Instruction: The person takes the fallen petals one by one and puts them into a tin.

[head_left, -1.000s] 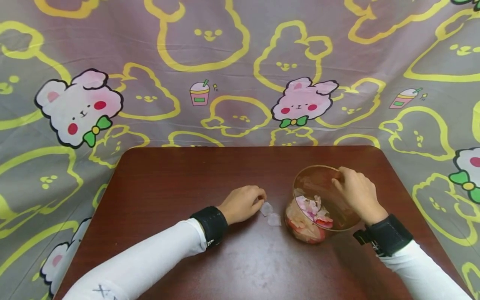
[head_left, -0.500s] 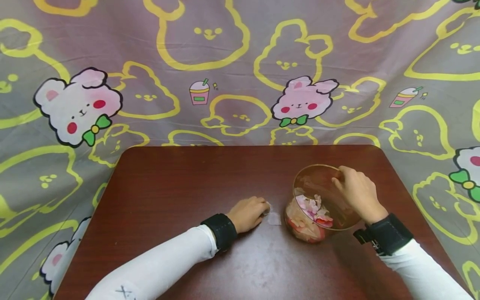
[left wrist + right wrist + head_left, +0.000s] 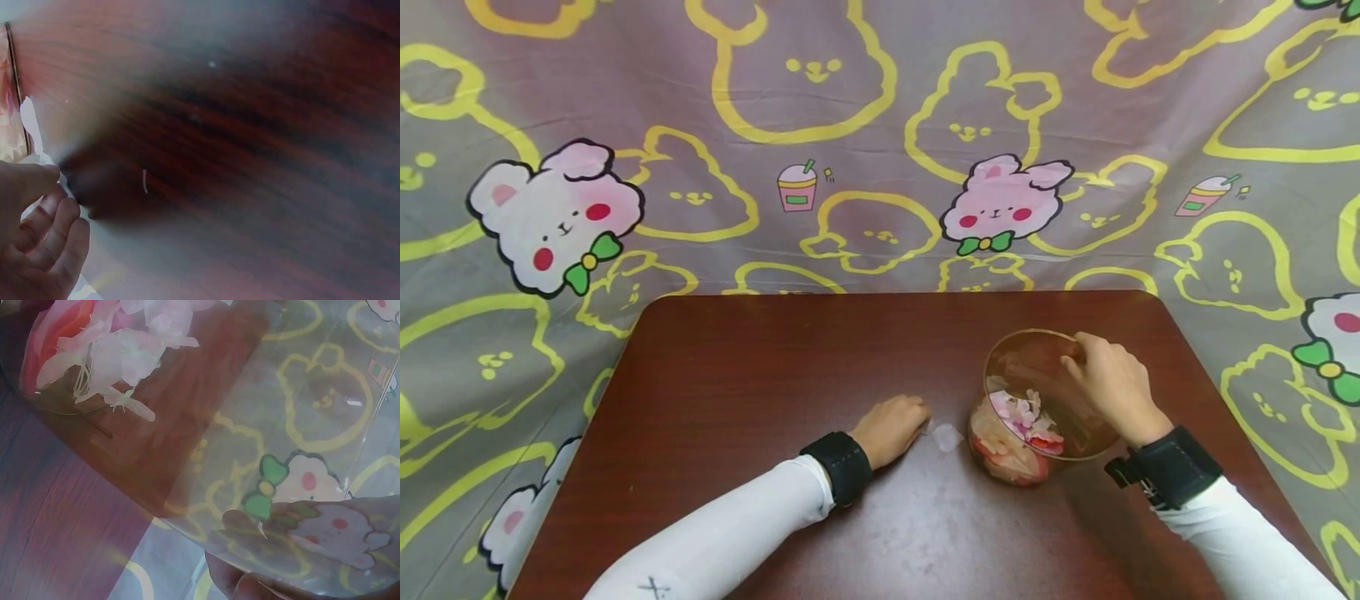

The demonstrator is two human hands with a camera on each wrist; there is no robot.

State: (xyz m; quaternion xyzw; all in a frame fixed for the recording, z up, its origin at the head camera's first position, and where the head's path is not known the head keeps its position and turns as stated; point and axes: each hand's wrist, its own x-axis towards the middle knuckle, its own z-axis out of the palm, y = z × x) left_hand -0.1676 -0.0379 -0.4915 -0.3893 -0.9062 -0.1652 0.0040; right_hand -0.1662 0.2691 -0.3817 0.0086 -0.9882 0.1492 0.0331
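My left hand lies knuckles-up on the tabletop, fingers curled, its grip pinching a pale translucent petal at its edge; the left wrist view shows fingertips folded against something white. My right hand grips the far rim of a clear plastic cup, which is tilted toward the left hand. Pink, white and red petals are heaped in the cup's low side. The loose petal lies just beside the cup. Bunny-print cloth hangs behind.
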